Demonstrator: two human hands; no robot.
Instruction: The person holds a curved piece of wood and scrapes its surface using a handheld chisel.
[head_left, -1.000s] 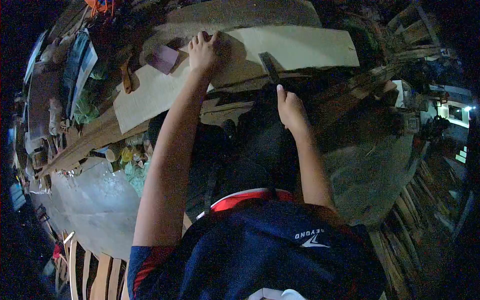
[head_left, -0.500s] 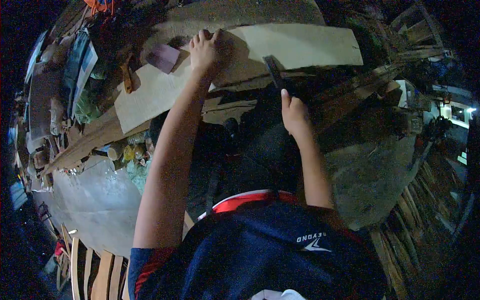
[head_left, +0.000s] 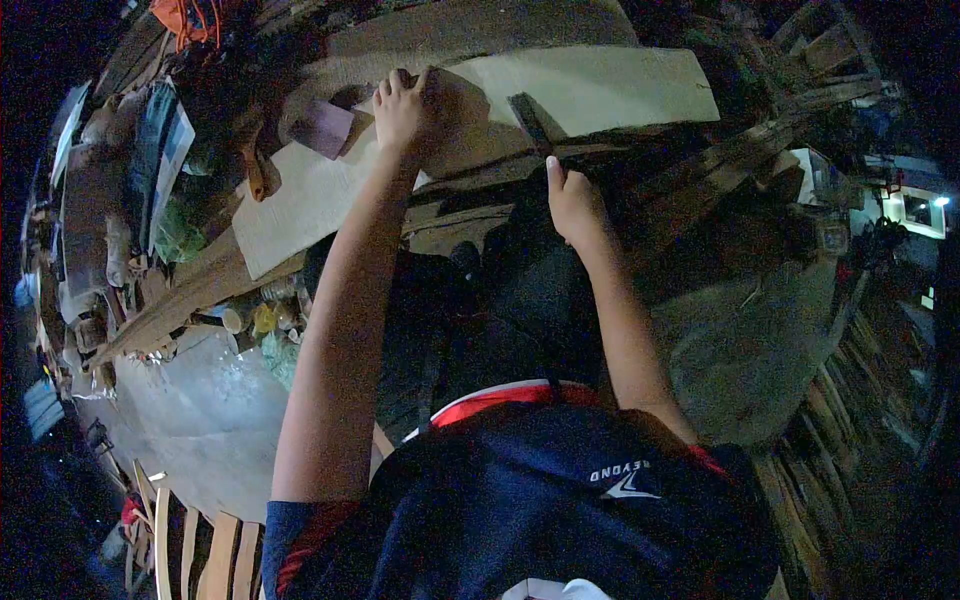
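A long, pale, curved wooden board lies across the work surface in front of me. My left hand is on the board near its far edge, fingers bent and gripping there. My right hand is closed around the near end of a dark, flat, file-like tool, its thumb lying along the top. The tool's square far end is over the board, casting a shadow; whether it touches the wood I cannot tell. Left of my left hand lies a purplish block or pad, close to an orange-brown wooden handle.
Rough timber runs along the bench on the right. Jars and small containers crowd beneath the left side. Upright pale slats stand at lower left, and more wooden strips at lower right. An orange bag sits at the top left.
My right hand and the dark tool have shifted up and slightly left over the board. My left hand keeps its place on the board; the whole view has tilted a little.
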